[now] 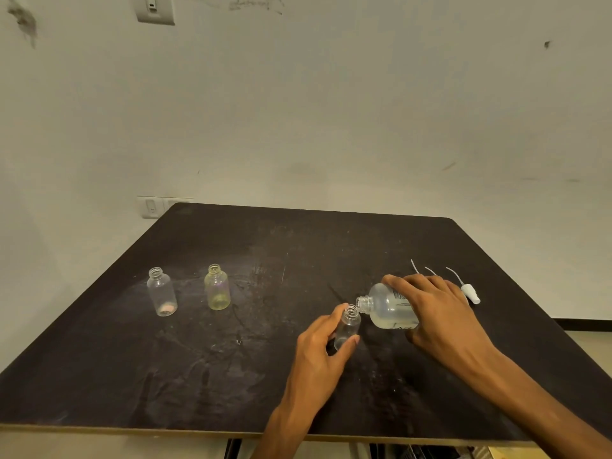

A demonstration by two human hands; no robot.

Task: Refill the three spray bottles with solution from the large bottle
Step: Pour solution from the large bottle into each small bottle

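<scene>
On the dark, scuffed tabletop (pixel 231 376), two uncapped small plastic bottles stand upright well to the left: a clear one with a pinkish residue at its bottom (pixel 162 296) and, beside it, a yellow-tinted one (pixel 217 287). At the far right lie white spray-pump heads with thin dip tubes (pixel 470 291), partly hidden behind the right hand (pixel 440 313). Nothing lies between the two hands and the near edge.

The left hand (pixel 319 352) is clamped around a small clear open-necked spray bottle (pixel 347 327), thumb on one side and fingers on the other; it stands roughly upright, mouth up, near the tabletop's middle right. The right hand grips the large translucent bottle with a printed label (pixel 387 308) from above. That bottle is tipped on its side, long axis nearly level, its threaded open neck pointing left and touching the small bottle's mouth. A little liquid pools along its lower side.
</scene>
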